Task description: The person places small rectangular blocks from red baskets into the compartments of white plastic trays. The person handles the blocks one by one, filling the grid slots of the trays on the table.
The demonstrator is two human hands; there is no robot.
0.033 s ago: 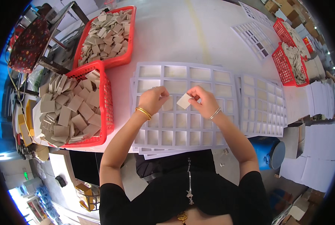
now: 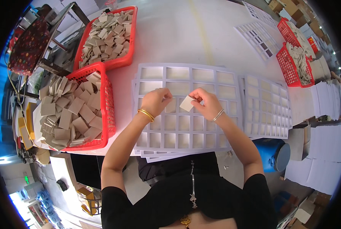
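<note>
While your right hand (image 2: 206, 103) pinches a small beige tile (image 2: 186, 103) tilted just above the white grid tray (image 2: 185, 76), your left hand (image 2: 155, 101) curls loosely beside it, fingertips near the tile's left edge, over the tray's middle cells.

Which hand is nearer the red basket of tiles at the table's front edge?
Left. The left hand sits over the white grid tray, just right of that basket; the right hand, holding a tile, is farther right.
</note>
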